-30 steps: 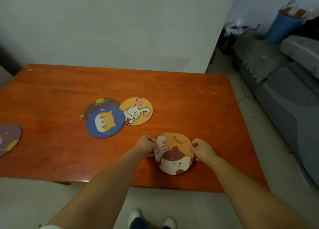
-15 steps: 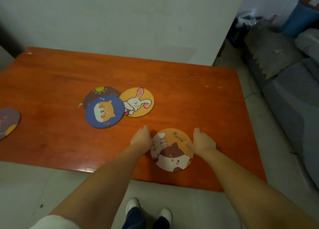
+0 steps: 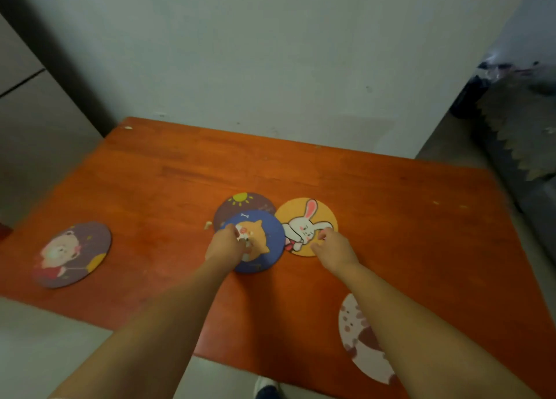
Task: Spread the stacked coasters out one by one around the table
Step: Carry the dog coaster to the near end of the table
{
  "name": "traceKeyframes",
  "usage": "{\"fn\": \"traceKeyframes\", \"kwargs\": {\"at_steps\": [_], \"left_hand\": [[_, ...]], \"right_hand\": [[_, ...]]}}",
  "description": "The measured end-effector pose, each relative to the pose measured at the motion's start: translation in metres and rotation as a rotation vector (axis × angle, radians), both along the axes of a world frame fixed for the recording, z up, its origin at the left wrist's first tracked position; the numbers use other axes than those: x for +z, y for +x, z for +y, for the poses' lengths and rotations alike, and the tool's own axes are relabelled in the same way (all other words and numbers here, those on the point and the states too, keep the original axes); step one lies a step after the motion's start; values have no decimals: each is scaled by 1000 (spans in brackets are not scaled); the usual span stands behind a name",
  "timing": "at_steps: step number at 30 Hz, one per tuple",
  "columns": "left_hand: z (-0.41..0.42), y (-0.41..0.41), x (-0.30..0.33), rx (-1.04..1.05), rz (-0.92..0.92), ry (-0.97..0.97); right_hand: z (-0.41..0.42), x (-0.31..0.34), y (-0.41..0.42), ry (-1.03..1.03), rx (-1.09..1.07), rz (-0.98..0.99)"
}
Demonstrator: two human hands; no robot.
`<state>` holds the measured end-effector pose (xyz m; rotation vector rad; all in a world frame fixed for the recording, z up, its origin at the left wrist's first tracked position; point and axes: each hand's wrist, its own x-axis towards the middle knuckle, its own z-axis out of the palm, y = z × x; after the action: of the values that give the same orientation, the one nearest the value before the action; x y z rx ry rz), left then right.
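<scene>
Three round coasters overlap at the middle of the orange table (image 3: 406, 212). A blue coaster (image 3: 270, 248) with an orange animal lies on top of a dark brown sun coaster (image 3: 249, 201). A yellow rabbit coaster (image 3: 307, 218) sits just right of them. My left hand (image 3: 225, 245) rests on the blue coaster, fingers curled at its face. My right hand (image 3: 331, 248) touches the near edge of the rabbit coaster. A cat coaster (image 3: 358, 344) lies near the front right edge, half hidden by my right forearm. A purple pig coaster (image 3: 72, 254) lies alone at the far left.
A pale wall runs behind the table's far edge. A grey sofa with a fringed cover (image 3: 523, 140) stands at the right. My shoe (image 3: 266, 388) shows on the floor below the front edge. A small crumb (image 3: 207, 225) lies left of the stack.
Both hands left the cat coaster near the front edge and reached forward to the overlapping coasters. The camera turned left, so the cat coaster now sits low right.
</scene>
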<state>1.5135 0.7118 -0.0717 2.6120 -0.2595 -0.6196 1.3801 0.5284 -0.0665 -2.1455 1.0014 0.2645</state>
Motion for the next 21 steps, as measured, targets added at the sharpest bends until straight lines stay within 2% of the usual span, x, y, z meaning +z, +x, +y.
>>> {"fn": "traceKeyframes", "kwargs": {"at_steps": [4, 12, 18, 21], "left_hand": [[18, 38, -9, 97, 21, 21], [19, 65, -22, 154, 170, 8], [11, 71, -13, 333, 389, -306], [-4, 68, 1, 324, 449, -461]], "right_hand": [[17, -12, 42, 84, -48, -6], [40, -23, 76, 57, -58, 42], [34, -13, 81, 116, -116, 23], [18, 1, 69, 81, -182, -36]]}}
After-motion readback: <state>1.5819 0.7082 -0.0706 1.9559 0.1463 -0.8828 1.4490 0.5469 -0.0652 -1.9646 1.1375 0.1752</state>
